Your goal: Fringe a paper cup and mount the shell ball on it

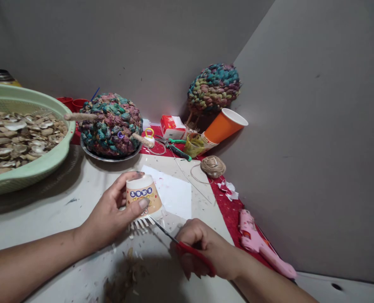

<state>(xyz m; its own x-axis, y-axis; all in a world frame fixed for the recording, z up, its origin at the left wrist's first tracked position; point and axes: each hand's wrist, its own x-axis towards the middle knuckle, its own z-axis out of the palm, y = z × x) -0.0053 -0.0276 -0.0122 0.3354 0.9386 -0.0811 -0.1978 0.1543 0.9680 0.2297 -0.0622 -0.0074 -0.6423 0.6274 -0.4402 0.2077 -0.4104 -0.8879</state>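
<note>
My left hand is closed around a small printed paper cup, held upside down just above the white tabletop. The cup's rim is cut into a fringe of narrow strips. My right hand grips red-handled scissors; their blades point up-left and meet the fringed rim of the cup. A white sheet of paper lies just behind the cup.
A green basket of shells stands at the left. A multicoloured yarn ball sits in a metal dish, and another yarn ball sits in the corner. An orange cup, twine ball, pliers and pink glue gun lie at the right.
</note>
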